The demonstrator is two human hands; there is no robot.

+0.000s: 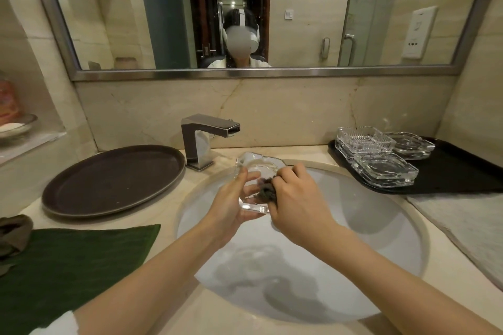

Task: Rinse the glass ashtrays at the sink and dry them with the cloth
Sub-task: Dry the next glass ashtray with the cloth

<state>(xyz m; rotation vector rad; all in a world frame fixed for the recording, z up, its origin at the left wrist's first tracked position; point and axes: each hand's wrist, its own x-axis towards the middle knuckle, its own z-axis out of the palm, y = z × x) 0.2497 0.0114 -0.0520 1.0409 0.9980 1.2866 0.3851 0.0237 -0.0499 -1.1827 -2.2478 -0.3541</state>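
L hand [231,198] under ashtray [255,171] (tilted)

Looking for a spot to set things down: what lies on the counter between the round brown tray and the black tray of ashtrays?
In the head view, the faucet and the sink.

Warm dim indoor light, seemingly from ceiling spots reflected in the wide steel-framed wall mirror [261,22], soft arm shadows in the white oval sink basin [367,226], fisheye bending at edges, slight softness overall.
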